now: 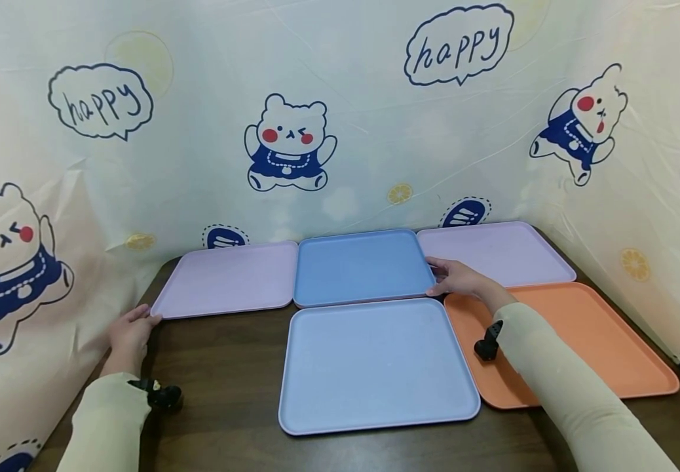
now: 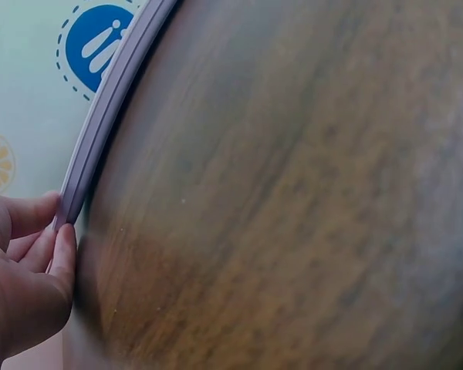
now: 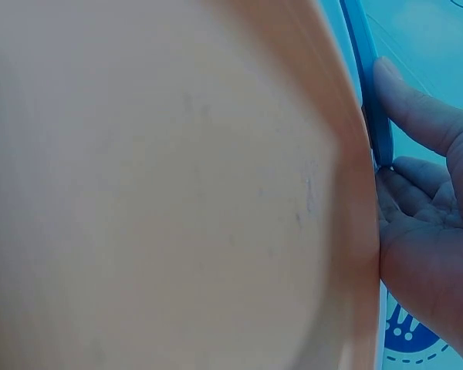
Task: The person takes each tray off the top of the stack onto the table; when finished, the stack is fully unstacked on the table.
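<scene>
At the table's far left lies a lilac tray (image 1: 228, 278). My left hand (image 1: 130, 337) pinches its near left corner, thumb on one side of the rim and fingertips on the other, as the left wrist view shows. Beside it, at the back middle, is a blue tray (image 1: 363, 267). My right hand (image 1: 460, 276) holds this tray at its near right corner; in the right wrist view the thumb (image 3: 417, 108) lies against the blue rim, with the other fingers partly hidden behind the edge.
A pale blue tray (image 1: 378, 367) lies in front of the blue one. To its right, an orange tray (image 1: 599, 341) sits under my right forearm. A second lilac tray (image 1: 493, 252) stands at the back right. Patterned cloth (image 1: 352, 131) hangs behind the wooden table (image 1: 216, 393).
</scene>
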The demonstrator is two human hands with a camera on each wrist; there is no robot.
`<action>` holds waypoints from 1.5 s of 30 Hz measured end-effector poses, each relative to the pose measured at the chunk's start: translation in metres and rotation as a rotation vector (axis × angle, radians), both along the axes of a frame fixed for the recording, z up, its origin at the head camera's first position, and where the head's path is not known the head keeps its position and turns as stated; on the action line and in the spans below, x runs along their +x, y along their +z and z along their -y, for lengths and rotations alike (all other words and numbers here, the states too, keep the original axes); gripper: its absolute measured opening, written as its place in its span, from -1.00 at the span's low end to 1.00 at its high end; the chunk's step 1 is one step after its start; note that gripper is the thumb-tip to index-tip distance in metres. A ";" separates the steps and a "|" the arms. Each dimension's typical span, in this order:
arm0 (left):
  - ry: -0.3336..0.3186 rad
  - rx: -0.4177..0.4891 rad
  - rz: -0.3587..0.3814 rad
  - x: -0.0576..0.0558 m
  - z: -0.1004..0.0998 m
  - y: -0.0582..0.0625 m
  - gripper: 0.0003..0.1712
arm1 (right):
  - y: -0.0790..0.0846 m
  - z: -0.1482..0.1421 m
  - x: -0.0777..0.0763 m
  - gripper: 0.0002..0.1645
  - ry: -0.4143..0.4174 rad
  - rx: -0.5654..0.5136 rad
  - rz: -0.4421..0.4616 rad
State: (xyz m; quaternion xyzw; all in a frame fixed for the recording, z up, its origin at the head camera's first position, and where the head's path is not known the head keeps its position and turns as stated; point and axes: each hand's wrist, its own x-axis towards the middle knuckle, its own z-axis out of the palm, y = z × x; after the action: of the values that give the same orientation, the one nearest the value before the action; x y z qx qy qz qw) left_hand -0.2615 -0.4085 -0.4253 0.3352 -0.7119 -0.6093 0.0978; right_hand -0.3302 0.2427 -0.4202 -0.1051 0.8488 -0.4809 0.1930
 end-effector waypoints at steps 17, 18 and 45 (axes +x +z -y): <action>0.078 0.148 -0.132 0.008 0.000 0.005 -0.42 | 0.000 -0.001 -0.001 0.15 0.008 0.000 -0.001; 0.081 0.168 -0.159 0.009 -0.001 0.006 -0.50 | 0.000 -0.001 -0.001 0.16 0.009 -0.002 -0.003; -0.264 0.067 -0.172 -0.016 -0.084 0.024 -0.32 | 0.002 0.000 0.002 0.17 0.017 -0.005 -0.009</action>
State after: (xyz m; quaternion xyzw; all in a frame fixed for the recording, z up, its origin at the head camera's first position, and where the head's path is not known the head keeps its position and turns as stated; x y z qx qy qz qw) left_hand -0.2772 -0.3241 -0.4012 0.1883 -0.7180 -0.6668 0.0663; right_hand -0.3286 0.2429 -0.4186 -0.1151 0.8474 -0.4810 0.1931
